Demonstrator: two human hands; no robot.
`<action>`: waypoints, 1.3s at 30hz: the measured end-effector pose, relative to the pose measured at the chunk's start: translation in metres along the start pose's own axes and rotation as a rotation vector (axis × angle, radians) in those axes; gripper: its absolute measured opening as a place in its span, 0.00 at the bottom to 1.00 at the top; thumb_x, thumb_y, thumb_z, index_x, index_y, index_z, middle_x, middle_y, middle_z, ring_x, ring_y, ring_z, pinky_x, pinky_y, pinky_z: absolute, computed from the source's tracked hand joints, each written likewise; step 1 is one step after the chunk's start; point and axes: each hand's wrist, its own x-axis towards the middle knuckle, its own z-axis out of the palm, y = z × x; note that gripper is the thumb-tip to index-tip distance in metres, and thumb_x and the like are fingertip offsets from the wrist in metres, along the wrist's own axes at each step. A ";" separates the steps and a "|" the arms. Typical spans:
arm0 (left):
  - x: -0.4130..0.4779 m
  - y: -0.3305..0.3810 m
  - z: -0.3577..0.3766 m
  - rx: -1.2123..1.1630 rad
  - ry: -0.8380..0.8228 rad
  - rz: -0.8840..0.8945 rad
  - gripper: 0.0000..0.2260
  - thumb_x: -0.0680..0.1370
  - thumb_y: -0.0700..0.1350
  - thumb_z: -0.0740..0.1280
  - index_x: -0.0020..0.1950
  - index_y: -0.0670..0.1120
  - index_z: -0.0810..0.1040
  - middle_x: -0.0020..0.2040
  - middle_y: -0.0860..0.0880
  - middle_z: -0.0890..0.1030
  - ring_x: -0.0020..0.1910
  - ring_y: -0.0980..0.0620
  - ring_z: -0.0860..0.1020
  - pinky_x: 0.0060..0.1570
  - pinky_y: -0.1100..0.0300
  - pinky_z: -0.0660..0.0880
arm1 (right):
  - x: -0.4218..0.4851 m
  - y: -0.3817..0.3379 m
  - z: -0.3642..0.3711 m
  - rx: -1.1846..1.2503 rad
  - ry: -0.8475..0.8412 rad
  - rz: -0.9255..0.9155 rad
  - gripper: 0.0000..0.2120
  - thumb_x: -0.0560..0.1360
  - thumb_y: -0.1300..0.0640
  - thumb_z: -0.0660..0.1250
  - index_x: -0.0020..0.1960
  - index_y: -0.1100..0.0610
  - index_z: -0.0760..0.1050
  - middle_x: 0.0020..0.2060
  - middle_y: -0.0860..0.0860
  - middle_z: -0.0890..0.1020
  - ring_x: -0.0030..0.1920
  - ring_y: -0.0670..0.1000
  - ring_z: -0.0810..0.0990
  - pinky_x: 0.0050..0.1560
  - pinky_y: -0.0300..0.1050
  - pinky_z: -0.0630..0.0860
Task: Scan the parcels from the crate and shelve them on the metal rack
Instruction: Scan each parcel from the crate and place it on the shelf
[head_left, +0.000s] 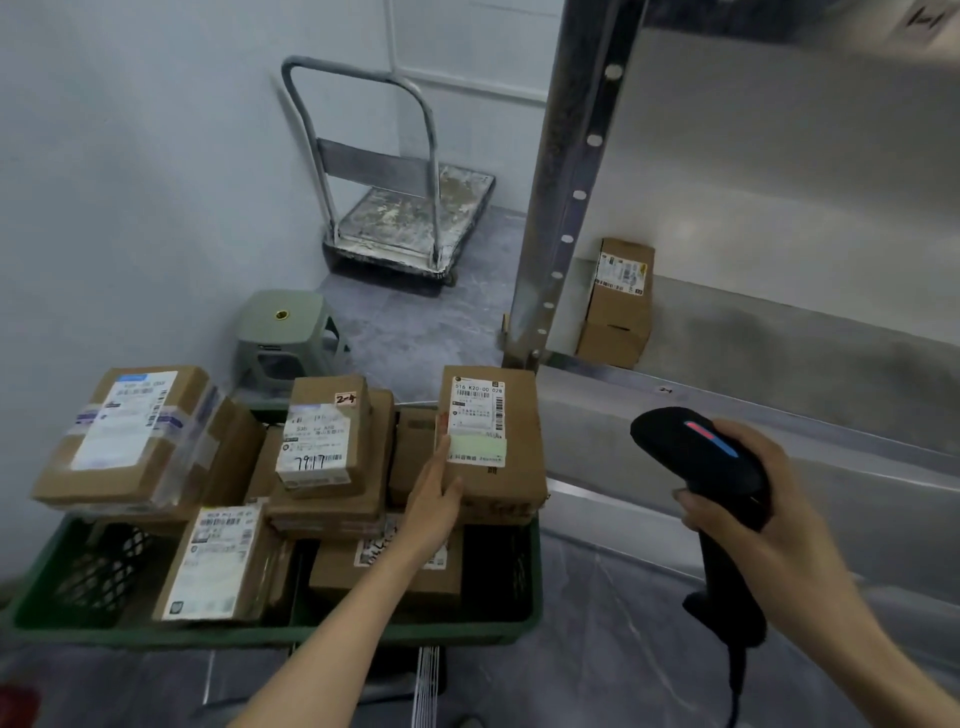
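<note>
A green plastic crate (363, 634) at the lower left holds several brown cardboard parcels with white labels. My left hand (434, 499) grips the left edge of one parcel (511, 467) at the crate's right end, label side up, with the thumb on the label. My right hand (769, 525) holds a black barcode scanner (701, 462) to the right of that parcel, its head pointing left toward it. The metal rack (810, 395) stands to the right, and one brown parcel (618, 304) stands upright on its lower shelf near the post.
A grey-green plastic stool (283, 327) stands behind the crate. A worn metal platform trolley (405, 218) is parked in the far corner by the wall. The rack's perforated upright post (566, 208) rises just right of the crate.
</note>
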 end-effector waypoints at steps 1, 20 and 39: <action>0.002 -0.001 0.000 -0.005 0.004 -0.006 0.26 0.83 0.48 0.57 0.78 0.58 0.49 0.77 0.54 0.57 0.76 0.52 0.55 0.74 0.44 0.57 | 0.001 0.000 0.002 0.005 -0.002 0.007 0.29 0.72 0.60 0.72 0.60 0.31 0.67 0.52 0.29 0.75 0.50 0.37 0.77 0.48 0.43 0.75; 0.017 0.011 -0.001 -0.016 0.031 0.002 0.40 0.71 0.54 0.68 0.77 0.60 0.50 0.77 0.54 0.58 0.76 0.49 0.54 0.71 0.39 0.59 | 0.011 0.018 -0.006 0.061 0.008 0.038 0.30 0.71 0.65 0.72 0.61 0.35 0.69 0.54 0.37 0.77 0.54 0.51 0.80 0.51 0.51 0.80; 0.027 0.012 0.012 -0.050 0.043 0.012 0.35 0.76 0.53 0.66 0.78 0.57 0.50 0.75 0.52 0.62 0.73 0.50 0.62 0.70 0.43 0.63 | 0.022 0.020 -0.001 0.084 -0.004 0.042 0.31 0.71 0.68 0.71 0.59 0.35 0.69 0.53 0.31 0.75 0.55 0.50 0.79 0.52 0.50 0.79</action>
